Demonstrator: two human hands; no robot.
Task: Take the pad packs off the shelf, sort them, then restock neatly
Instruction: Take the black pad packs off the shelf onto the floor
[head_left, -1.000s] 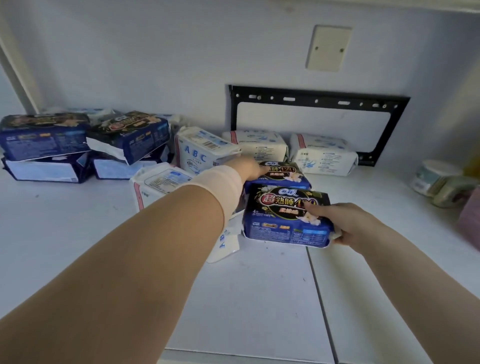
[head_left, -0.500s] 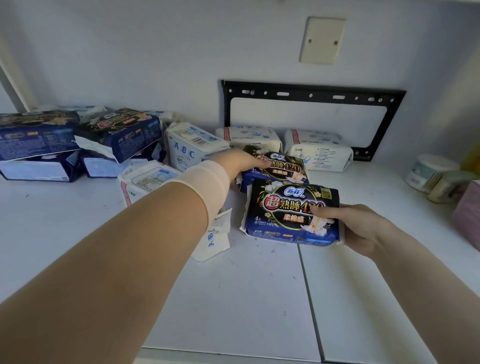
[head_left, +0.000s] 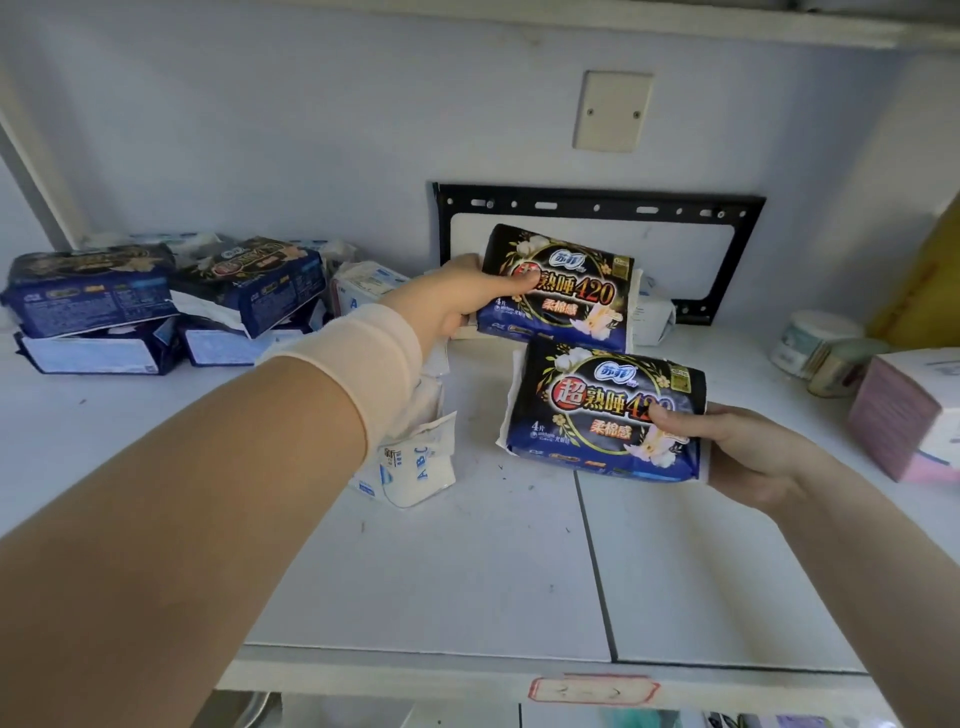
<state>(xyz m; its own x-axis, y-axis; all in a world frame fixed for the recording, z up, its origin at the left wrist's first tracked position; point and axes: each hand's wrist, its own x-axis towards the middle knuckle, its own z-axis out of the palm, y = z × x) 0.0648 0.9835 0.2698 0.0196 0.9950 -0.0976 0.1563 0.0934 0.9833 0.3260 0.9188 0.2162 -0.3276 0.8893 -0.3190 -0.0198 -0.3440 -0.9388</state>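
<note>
Left hand (head_left: 457, 301): closed on the left end of a dark "420" pad pack (head_left: 566, 296), thumb across the printed face, fingers curled behind. This pack is raised in front of the black wall bracket (head_left: 597, 205).

Right hand (head_left: 748, 452): gripping the right end of a second dark pad pack (head_left: 597, 415) of the same print, thumb on top. The second pack sits lower and nearer, just under the first. Whether its bottom edge touches the shelf (head_left: 467, 571) cannot be told from here.

A beige wrist band (head_left: 363, 353) is on the left forearm. A white "ABC" pack (head_left: 415, 467) lies on the shelf beneath that arm. Dark blue packs (head_left: 93, 291) are heaped unevenly at the far left. White packs (head_left: 652, 317) are partly hidden at the back wall. A pink box (head_left: 904, 421) and round tubs (head_left: 815, 343) stand at the right.
</note>
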